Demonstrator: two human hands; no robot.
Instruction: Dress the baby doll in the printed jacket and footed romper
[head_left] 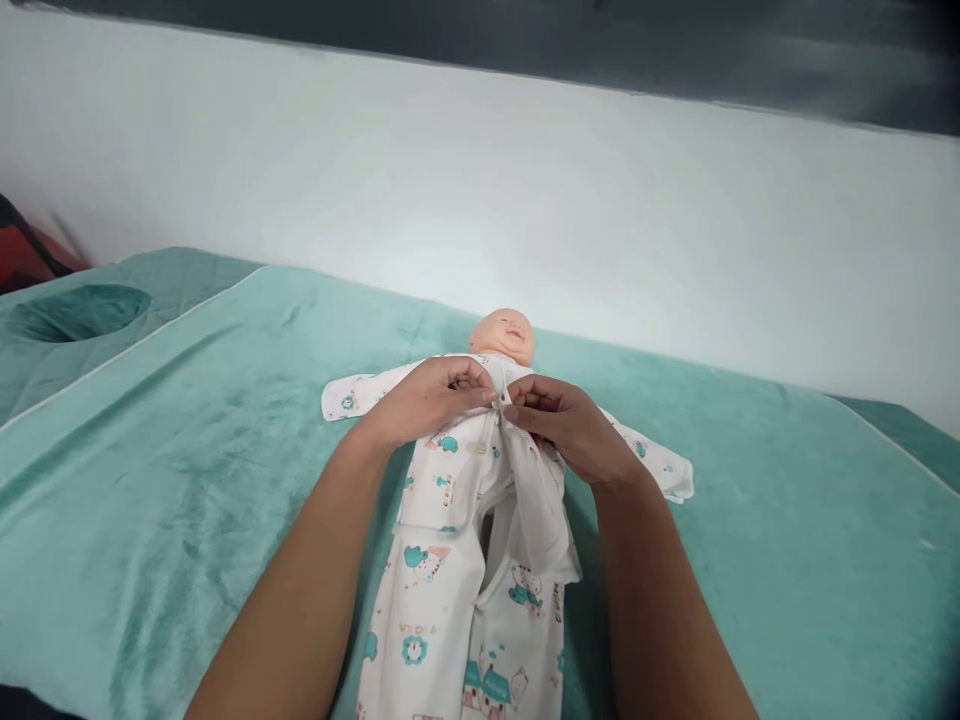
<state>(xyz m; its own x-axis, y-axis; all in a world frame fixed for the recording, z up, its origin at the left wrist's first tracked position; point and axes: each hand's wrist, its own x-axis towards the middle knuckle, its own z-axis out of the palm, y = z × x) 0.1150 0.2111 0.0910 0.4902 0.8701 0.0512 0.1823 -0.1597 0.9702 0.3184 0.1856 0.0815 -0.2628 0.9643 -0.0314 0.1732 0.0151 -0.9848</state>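
A baby doll (504, 336) lies on its back, dressed in a white printed top (442, 480) and matching trousers (424, 620). At the chest, my left hand (439, 395) pinches one front edge of the top, close to a small pale button or snap. My right hand (566, 420) is closed on the opposite front edge, its fingertips nearly touching those of the left. Below my hands the top's front hangs apart, with a flap folded over on the right side. Both sleeves spread outward, and no doll hands show at the cuffs.
Teal plush cover (787, 560) lies under the doll. To the left, a second teal cover has a round hole (79, 312). A white wall (480, 190) rises behind, and a red and black item (26, 250) stands at the far left.
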